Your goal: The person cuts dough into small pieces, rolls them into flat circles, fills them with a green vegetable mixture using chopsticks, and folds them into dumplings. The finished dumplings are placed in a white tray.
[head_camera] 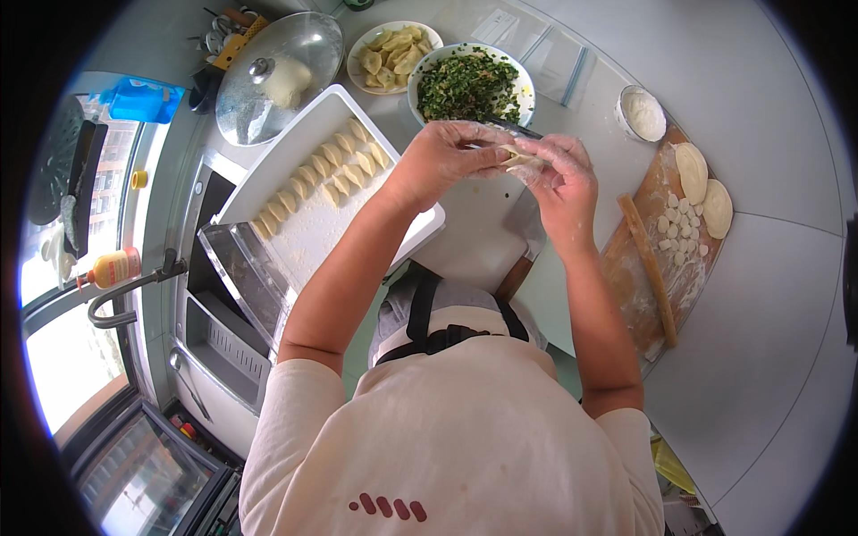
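Note:
Both my left hand [446,157] and my right hand [563,177], dusted with flour, pinch a dumpling [519,159] between their fingertips. Just beyond them stands a white bowl [528,100] of chopped green filling [462,84], with a dark utensil [515,127] at its near rim. Left of my hands, a white tray [335,107] holds rows of raw dumplings [332,155] on flour. At the right lies a wooden board [620,281] with a rolling pin [649,268], small dough pieces [680,224] and stacked dough wrappers [691,171].
A plate [355,77] of dumplings and a glass lid [234,100] over dough stand at the back left. A flour bowl [623,124] sits beside the board. A cleaver [523,218] lies near the counter's front edge. The sink [221,355] is at the left, with a faucet [134,288].

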Demonstrator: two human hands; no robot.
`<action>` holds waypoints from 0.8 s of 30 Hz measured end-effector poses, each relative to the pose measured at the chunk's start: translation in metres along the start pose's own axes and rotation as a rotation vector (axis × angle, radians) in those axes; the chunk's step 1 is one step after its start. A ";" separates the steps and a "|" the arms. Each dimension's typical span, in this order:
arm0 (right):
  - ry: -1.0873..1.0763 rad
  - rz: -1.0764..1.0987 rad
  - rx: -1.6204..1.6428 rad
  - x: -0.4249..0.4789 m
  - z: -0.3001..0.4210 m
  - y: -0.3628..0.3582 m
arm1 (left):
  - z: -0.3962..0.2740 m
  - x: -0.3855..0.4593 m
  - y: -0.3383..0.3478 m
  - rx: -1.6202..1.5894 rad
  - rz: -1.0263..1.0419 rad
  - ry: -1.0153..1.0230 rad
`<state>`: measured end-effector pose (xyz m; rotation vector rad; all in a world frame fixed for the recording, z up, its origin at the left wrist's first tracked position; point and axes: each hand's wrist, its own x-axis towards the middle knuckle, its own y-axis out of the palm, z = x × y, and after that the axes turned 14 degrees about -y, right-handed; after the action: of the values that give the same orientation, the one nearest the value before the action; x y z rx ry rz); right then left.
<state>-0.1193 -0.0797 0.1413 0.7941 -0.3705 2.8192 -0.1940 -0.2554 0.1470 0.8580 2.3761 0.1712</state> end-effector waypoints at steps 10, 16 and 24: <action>-0.110 0.012 -0.169 -0.003 -0.005 0.000 | -0.011 -0.016 0.013 0.349 -0.181 0.064; -0.017 -0.039 -0.080 -0.002 -0.001 0.002 | -0.014 -0.029 0.012 0.409 -0.126 0.121; 0.043 -0.061 0.062 -0.002 0.005 0.003 | 0.006 -0.025 0.024 0.637 -0.201 0.484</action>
<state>-0.1157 -0.0842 0.1439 0.7422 -0.2482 2.7978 -0.1627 -0.2524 0.1617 0.9173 3.0169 -0.5487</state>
